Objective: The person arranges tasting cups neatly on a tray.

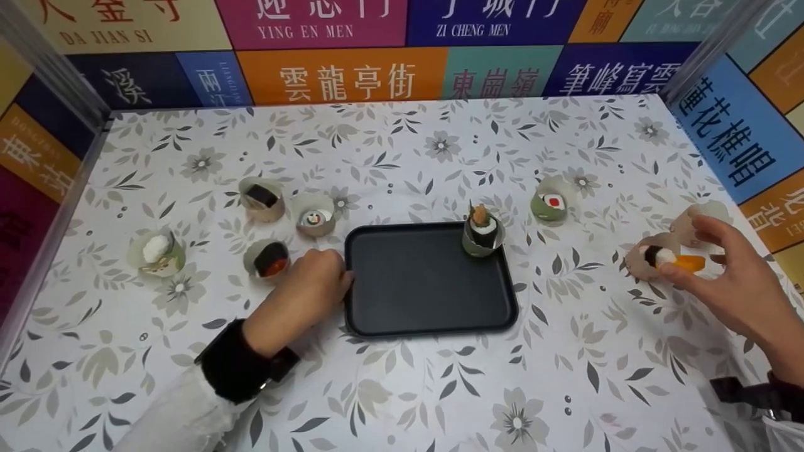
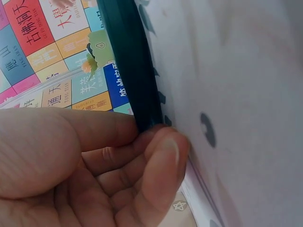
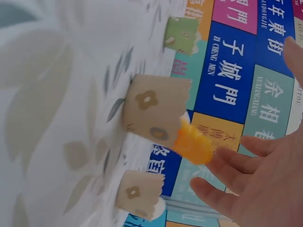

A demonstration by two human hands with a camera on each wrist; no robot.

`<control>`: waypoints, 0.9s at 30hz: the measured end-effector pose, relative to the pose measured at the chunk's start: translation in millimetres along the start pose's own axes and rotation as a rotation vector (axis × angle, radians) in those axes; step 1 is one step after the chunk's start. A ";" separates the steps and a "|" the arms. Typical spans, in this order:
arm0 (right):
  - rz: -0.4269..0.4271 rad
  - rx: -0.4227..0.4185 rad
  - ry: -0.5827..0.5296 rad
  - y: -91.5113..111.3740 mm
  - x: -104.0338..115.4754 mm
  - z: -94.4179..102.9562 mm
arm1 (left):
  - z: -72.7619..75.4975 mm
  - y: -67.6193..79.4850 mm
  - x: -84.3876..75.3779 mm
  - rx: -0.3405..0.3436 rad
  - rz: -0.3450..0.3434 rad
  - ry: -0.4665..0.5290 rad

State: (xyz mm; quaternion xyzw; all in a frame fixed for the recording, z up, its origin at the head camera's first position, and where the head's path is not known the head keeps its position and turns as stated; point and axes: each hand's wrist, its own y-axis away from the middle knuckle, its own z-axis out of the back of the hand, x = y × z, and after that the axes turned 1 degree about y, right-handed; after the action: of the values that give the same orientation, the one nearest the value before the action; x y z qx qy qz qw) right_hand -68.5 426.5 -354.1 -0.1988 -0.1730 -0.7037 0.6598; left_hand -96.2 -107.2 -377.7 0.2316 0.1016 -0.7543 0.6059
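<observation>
I am watching from far off, through the head view. The right hand (image 1: 738, 276) is hiding part of a pale cup (image 1: 683, 230), and the left sleeve (image 1: 182, 408) is running off the bottom. I am counting eight cups and one black tray (image 1: 430, 289). A green cup (image 1: 478, 252) is standing in its far right corner.

In the left wrist view, the tray is covering part of that cup. The left hand (image 1: 308, 292) is pinching the tray's left edge.

In the right wrist view, the thumb is getting cut off. Three cups are showing. The fingers are hanging loosely spread by orange food (image 1: 689, 263) in a tan cup (image 1: 637, 266); I cannot tell if they are touching it.
</observation>
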 end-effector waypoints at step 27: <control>-0.161 0.115 -0.034 -25.7 -32.1 -18.9 | -1.7 1.1 0.3 -0.024 -0.037 -0.017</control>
State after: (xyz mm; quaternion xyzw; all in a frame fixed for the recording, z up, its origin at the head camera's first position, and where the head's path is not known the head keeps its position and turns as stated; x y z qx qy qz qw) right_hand -93.5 446.4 -386.2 -0.1579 -0.2397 -0.7397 0.6086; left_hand -94.8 -107.0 -379.1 0.2161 0.1099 -0.7661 0.5953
